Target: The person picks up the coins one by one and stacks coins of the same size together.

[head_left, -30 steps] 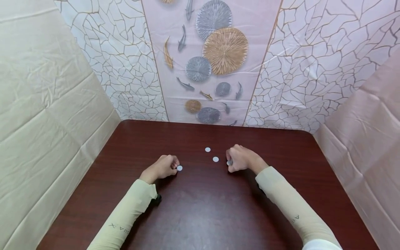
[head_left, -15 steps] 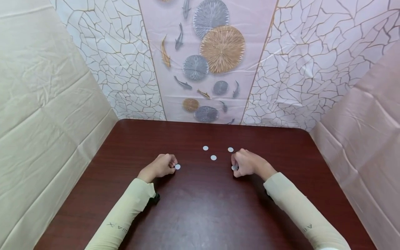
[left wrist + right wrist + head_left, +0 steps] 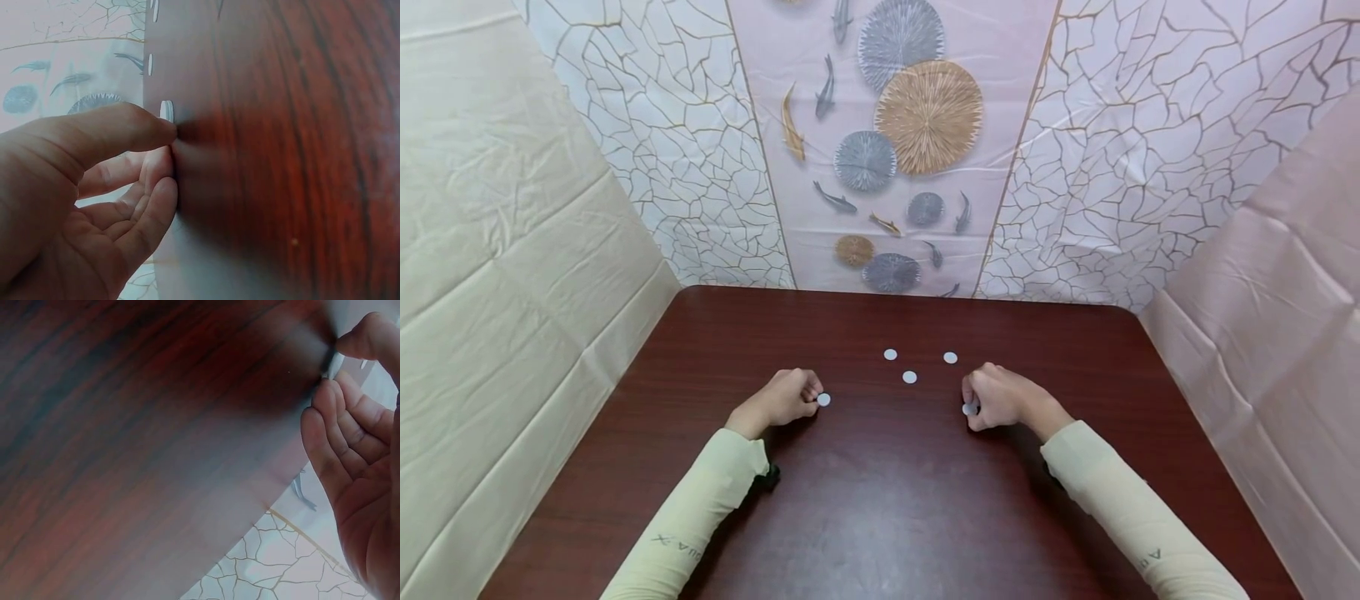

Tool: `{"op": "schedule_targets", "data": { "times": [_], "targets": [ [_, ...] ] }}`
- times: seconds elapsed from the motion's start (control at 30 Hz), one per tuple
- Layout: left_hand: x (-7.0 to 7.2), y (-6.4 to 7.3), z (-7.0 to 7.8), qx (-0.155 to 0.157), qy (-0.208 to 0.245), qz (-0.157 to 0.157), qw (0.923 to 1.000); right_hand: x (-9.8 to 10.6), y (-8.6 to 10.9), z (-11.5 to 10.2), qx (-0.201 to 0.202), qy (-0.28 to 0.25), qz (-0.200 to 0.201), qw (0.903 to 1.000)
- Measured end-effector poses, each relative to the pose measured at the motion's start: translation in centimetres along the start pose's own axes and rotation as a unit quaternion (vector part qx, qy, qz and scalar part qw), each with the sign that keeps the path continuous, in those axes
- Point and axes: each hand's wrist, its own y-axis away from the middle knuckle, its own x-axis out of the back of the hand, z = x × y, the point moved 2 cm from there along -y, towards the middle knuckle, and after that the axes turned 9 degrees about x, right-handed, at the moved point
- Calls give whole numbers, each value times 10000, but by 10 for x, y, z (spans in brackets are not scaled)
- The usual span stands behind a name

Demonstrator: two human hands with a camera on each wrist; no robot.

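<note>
My left hand (image 3: 781, 397) rests low at the table's left of centre, thumb and curled fingers at a small white disc (image 3: 823, 400). In the left wrist view the thumb (image 3: 125, 131) lies against that disc (image 3: 166, 111), which looks like a stack of layers; the fingers' grip behind is partly hidden. My right hand (image 3: 1000, 397) pinches another white disc (image 3: 970, 409) close to the tabletop. From the right wrist view only a sliver of it (image 3: 336, 365) shows between thumb and fingers. Beyond the hands lie three loose white discs (image 3: 910, 377), flat on the wood.
A dark red-brown wooden table (image 3: 865, 508) spreads under both hands. Patterned cloth (image 3: 895, 167) hangs behind its far edge, with plain cream cloth (image 3: 535, 275) on the left and pinkish cloth (image 3: 1285, 283) on the right.
My right hand has moved right and nearer to me with its disc, and a third loose disc now shows where it was. The left hand stays put; the view has shifted slightly.
</note>
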Motion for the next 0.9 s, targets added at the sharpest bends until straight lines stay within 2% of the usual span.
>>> {"op": "schedule_targets", "data": {
  "times": [0.2, 0.4, 0.67, 0.9],
  "targets": [
    [4, 2, -2, -219, -27, -123, 9997, 4, -1, -1, -140, -175, -219, 9995],
    [16, 7, 4, -452, -148, -122, 9988, 5, -1, 1, -67, -223, -269, 9994],
    [27, -1, 31, -752, -321, -170, 9965, 5, 2, 2, -185, -373, -279, 9987],
    [21, -22, 61, -957, -541, -240, 9936, 4, 1, 2, -211, -485, -321, 9981]
  ]
}}
